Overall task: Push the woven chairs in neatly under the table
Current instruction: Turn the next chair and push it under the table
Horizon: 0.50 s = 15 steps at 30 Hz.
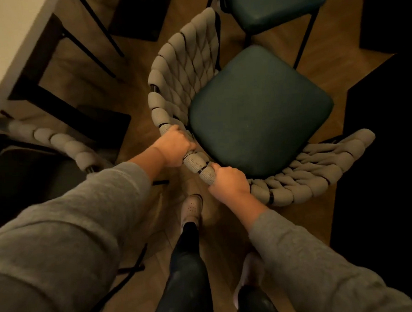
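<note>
A woven chair [188, 70] with a curved grey padded-strap back and a dark green seat cushion [259, 109] stands on the wooden floor in the middle of the view. My left hand [174, 145] is shut on the top rail of its back. My right hand [229, 180] grips the same rail a little further right. The white table [12, 43] runs along the upper left, with dark legs beneath it. A second woven chair [59, 142] sits at the left by the table edge. A third chair's green seat [272, 6] shows at the top.
Dark furniture [384, 149] fills the right side, close to the held chair's arm. My feet [190, 210] stand on the wooden floor just behind the chair. Black table legs [98, 38] cross the floor at upper left.
</note>
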### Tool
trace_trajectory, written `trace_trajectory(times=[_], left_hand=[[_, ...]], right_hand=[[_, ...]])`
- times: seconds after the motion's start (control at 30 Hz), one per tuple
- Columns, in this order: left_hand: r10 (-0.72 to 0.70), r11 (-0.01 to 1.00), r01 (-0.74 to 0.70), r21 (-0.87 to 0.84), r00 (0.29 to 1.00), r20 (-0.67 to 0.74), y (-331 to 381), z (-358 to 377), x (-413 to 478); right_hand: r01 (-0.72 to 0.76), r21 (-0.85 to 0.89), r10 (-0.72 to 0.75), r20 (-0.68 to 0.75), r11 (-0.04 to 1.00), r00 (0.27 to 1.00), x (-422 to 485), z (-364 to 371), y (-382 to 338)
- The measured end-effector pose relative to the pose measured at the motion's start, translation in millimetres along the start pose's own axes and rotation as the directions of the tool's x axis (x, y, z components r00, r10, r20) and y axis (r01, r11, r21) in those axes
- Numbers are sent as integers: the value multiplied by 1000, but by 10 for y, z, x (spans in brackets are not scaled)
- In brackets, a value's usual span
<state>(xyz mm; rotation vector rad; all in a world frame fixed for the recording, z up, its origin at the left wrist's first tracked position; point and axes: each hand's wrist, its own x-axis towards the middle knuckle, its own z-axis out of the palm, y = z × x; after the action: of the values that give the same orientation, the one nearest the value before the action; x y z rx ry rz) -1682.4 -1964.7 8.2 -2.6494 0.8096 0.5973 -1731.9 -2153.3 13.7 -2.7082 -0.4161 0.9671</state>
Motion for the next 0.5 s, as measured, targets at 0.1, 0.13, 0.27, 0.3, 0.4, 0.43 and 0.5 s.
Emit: trace_trajectory(times=[0.1,0.13,0.27,0.3,0.4,0.43,0.5], left_hand=[[-54,997,53,-50,999,0,568,16,-172],[-78,994,78,-70,997,3,804,-4,-239],[-171,975,176,-137,984,44,1611,1,-460],[-194,970,199,-142,980,48,1787,12,-506],[-193,964,207,-168,977,94,2295,-20,-642],[-146,971,162,-174,984,103,2377,-23,-675],[-10,983,31,-182,993,120,2353,-32,-767]], right_hand=[[40,-52,-37,43,998,998,-416,121,288],[57,-79,-52,60,995,997,-580,168,414],[136,-166,-124,82,977,989,-1110,360,869],[154,-181,-141,81,971,987,-1211,413,965],[171,-232,-160,64,958,985,-1546,576,1281],[147,-244,-144,29,959,989,-1657,636,1384],[75,-258,-92,-55,963,994,-1862,750,1579]])
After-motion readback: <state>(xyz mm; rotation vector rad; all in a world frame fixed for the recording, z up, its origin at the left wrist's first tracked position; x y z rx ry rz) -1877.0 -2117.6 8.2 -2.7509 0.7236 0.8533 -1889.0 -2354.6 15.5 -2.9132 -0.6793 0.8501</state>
